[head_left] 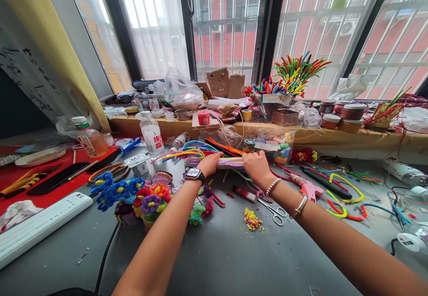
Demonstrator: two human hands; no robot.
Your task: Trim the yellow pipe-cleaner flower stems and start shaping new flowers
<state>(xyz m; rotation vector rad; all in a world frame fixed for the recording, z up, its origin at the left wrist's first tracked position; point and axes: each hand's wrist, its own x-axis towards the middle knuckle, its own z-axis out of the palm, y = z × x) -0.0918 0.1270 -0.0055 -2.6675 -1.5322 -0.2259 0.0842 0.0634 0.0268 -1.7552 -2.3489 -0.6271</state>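
Observation:
My left hand (208, 164), with a watch on the wrist, is closed around a bundle of pipe cleaners (230, 162) in many colours. On the bundle's right part my right hand (257, 166) is closed too, fingers wrapped over it. Loose yellow, pink and blue ends fan out to the left of the hands. Below them on the grey table lie scissors (272, 211), a small dark-and-red tube (244, 193) and a heap of yellow and pink clippings (253, 220). Fuzzy flowers (150, 203) stand left of my left forearm, which partly hides them.
A pink glue gun (309, 187) and scattered pipe cleaners lie on the right. At the left are a white power strip (47, 227), its black cable, and bottles, including a white-labelled one (151, 133). Jars and a pipe-cleaner bouquet (287, 82) line the window ledge (314, 136).

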